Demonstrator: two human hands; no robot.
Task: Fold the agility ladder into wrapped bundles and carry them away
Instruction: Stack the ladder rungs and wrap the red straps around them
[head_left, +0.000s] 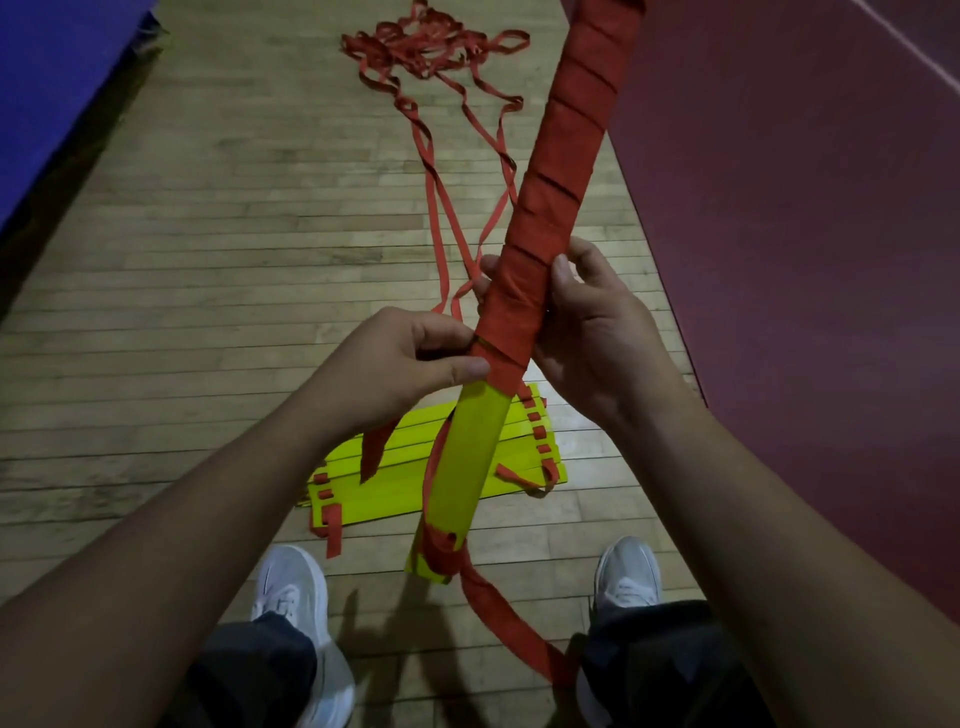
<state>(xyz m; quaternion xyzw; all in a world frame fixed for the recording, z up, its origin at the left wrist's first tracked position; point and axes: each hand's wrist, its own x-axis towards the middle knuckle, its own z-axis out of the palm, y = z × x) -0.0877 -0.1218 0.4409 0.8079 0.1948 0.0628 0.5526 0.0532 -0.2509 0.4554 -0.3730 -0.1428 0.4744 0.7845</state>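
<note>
Ladder bundle (470, 457), red strap (556, 156) wound round, left hand (395, 358) pinching strap; right hand (592, 322) gripping it

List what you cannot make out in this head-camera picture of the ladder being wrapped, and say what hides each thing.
- Head view: top end of the wrapped bundle, cut off by the upper edge.
- Head view: fingers of the right hand, mostly behind the bundle.
- Head view: rung count in the floor stack, partly covered by the bundle.
- Head view: far end of the strap tangle, cut off by the upper edge.
</note>
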